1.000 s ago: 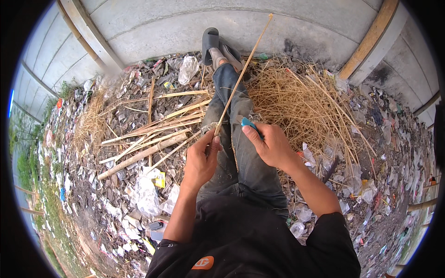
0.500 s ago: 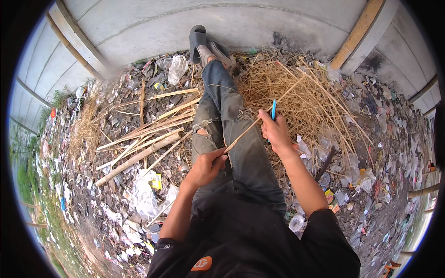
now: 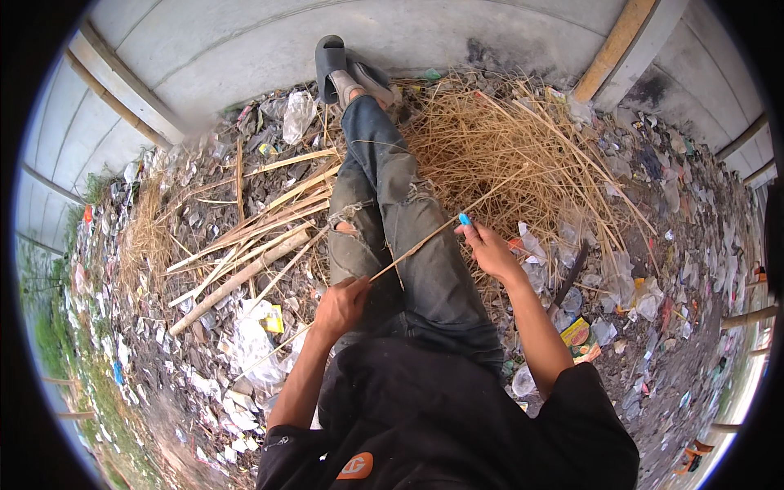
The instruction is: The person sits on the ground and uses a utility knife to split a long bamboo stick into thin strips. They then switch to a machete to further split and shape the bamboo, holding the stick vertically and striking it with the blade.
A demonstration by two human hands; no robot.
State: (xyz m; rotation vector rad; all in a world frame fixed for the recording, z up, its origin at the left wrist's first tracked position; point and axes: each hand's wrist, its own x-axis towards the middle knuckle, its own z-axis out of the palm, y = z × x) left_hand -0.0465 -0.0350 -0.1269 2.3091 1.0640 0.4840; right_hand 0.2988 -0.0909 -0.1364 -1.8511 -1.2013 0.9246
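Note:
My left hand (image 3: 343, 309) is closed around a thin bamboo strip (image 3: 416, 248), which slants across my legs. One end of the strip reaches up and right over the straw; the other appears to come out past my left wrist. In my closed right hand (image 3: 490, 247) is a slim blue tool (image 3: 465, 219). Only its blue end shows above the fingers, so its kind cannot be told. That hand's fingertips are right beside the strip; whether they touch it is unclear. Beneath the strip, my legs (image 3: 433, 278) lie crossed in torn jeans.
Split bamboo pieces (image 3: 261, 216) and a thicker round pole (image 3: 237, 282) lie left of my legs. To the right spreads a heap of dry shavings (image 3: 498, 147). Plastic litter (image 3: 261, 343) covers the ground. A grey wall (image 3: 408, 37) stands beyond my feet.
My left hand has moved left and slightly down along with the strip. The right hand has tilted and come slightly lower, so less of the blue tool shows.

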